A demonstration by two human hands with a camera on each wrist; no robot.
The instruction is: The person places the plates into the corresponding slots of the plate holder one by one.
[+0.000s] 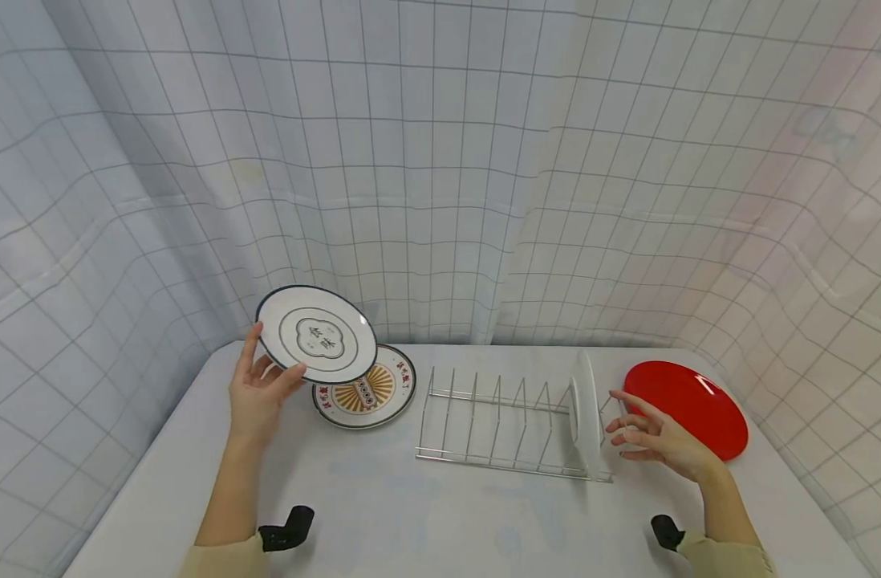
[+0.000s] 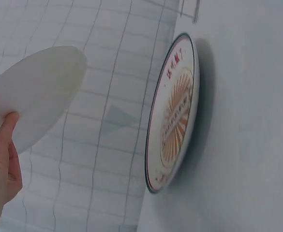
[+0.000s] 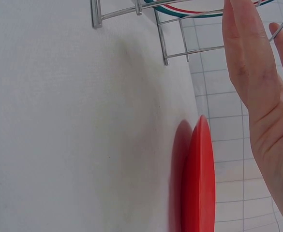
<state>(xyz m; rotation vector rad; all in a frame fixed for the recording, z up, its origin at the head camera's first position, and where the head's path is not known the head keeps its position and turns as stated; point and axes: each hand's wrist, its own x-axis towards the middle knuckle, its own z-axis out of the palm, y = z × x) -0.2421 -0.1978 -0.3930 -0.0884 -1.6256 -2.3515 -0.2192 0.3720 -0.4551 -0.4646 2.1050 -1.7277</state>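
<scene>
**Head view: one plate lifted, one standing in the rack**

Head view: the left hand (image 1: 256,393) holds a white plate with a dark rim (image 1: 316,334) up off the table, tilted, its thumb on the near edge and its fingers behind the far edge. Below and just behind it a sunburst plate (image 1: 371,392) lies flat on the white table (image 1: 383,506). To the right stands a wire dish rack (image 1: 501,425) with a white plate on edge (image 1: 586,413) in its rightmost slot. The right hand (image 1: 657,441) hovers just beside that plate, fingers spread and relaxed, gripping nothing; whether the fingertips touch the rack cannot be told. A red plate (image 1: 689,405) lies flat behind the right hand, near the table's right edge. A gridded curtain (image 1: 440,160) surrounds the table.

Left wrist view: the thumb (image 2: 3,140) of the left hand presses on the pale underside of the lifted plate (image 2: 35,94), which is held clear of the table. The sunburst plate (image 2: 172,111) rests on the table (image 2: 247,96), well apart from the held one.

Right wrist view: the right hand (image 3: 262,101) is flat with straight fingers, empty. Its fingertips reach near the rack's wires (image 3: 175,29), where a plate rim with green and red bands (image 3: 189,8) shows. The red plate (image 3: 199,179) lies on the table (image 3: 73,121) just beside the palm.
</scene>
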